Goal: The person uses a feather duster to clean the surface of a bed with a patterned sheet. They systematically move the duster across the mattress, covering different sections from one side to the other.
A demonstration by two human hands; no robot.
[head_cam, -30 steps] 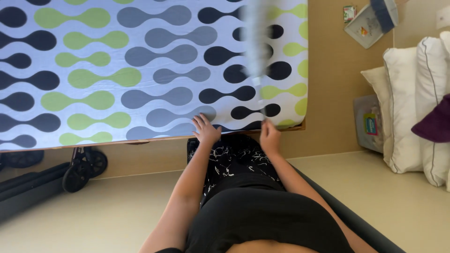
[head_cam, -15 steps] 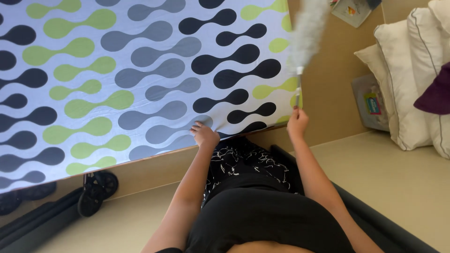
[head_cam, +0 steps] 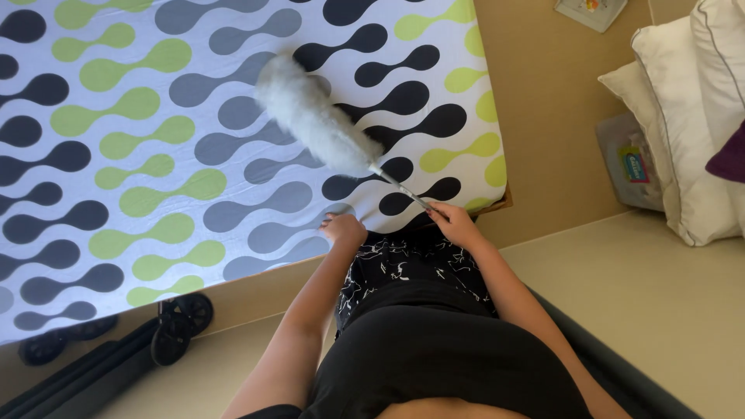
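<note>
Duster (head_cam: 318, 124), fluffy, light and soft-headed toward ten o'clock, is best gripped by its stiff thin handle, which right hand (head_cam: 458, 225) clasps; left hand (head_cam: 344, 229) presses flat on patterned sheet (head_cam: 140, 116), grasping nothing.

Fluffy duster (head_cam: 317, 124), smooth matt cloth sheet (head_cam: 155, 155)

This is a bedroom in a home. A mattress (head_cam: 233, 132) under a fitted sheet printed with green, grey and black blobs fills most of the view, resting on a wooden bed frame (head_cam: 497, 206). To the right of the mattress, white pillows (head_cam: 683, 140) are stacked against the tan wall. Below the mattress's near edge, a beige floor (head_cam: 660, 295) shows, with dark wheels (head_cam: 178, 326) on it at the left.
</note>
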